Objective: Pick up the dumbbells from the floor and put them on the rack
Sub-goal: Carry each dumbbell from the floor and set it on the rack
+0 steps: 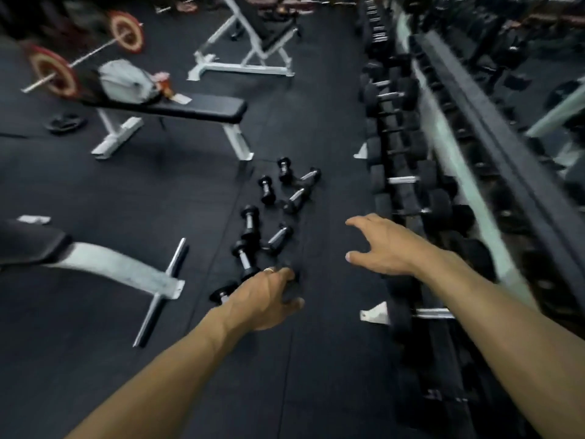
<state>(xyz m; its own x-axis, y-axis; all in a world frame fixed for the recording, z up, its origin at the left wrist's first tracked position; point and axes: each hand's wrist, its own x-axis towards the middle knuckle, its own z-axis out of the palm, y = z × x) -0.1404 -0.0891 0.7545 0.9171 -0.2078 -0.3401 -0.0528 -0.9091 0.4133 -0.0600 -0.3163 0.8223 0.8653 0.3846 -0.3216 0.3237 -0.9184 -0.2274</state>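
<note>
Several small black dumbbells with chrome handles lie scattered on the dark rubber floor, among them a near dumbbell [244, 258], a middle dumbbell [250, 220] and a far dumbbell [284, 168]. My left hand [266, 296] reaches down at the near end of the cluster. Its fingers curl around a dumbbell whose one black head [221, 294] sticks out to the left. My right hand [389, 245] hovers open with fingers spread, holding nothing, between the cluster and the dumbbell rack [468, 185]. The long rack runs along the right side, filled with larger dumbbells.
A flat bench [196, 110] with a grey bag [126, 79] stands behind the cluster. A barbell with red plates [53, 71] and a weight plate [65, 122] lie far left. An incline bench [253, 42] stands at the back. Another bench frame [117, 264] sits at near left.
</note>
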